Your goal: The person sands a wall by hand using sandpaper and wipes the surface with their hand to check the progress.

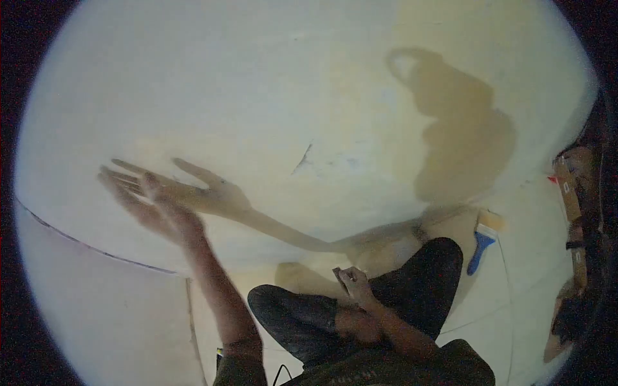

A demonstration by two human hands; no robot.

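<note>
My left hand point(158, 209) is raised at the left in front of the pale wall point(270, 90), fingers stretched out and slightly blurred. Its shadow falls on the wall just beside it, and nothing is in the palm. Low in the middle, by my bent knees, my right hand point(357, 284) is closed around a small, dark, flat piece point(338, 276). Its exact kind is too small to tell. A thin dark scratch point(301, 159) and faint grey smudges point(347, 162) mark the wall above the right hand.
A wide paintbrush with a blue handle point(480, 249) lies to the right of my knee. Brown box-like items point(570, 193) and a dark object point(570, 318) line the far right edge. A dark seam point(96, 246) runs along the wall's lower left. My head and body shadow covers the upper right.
</note>
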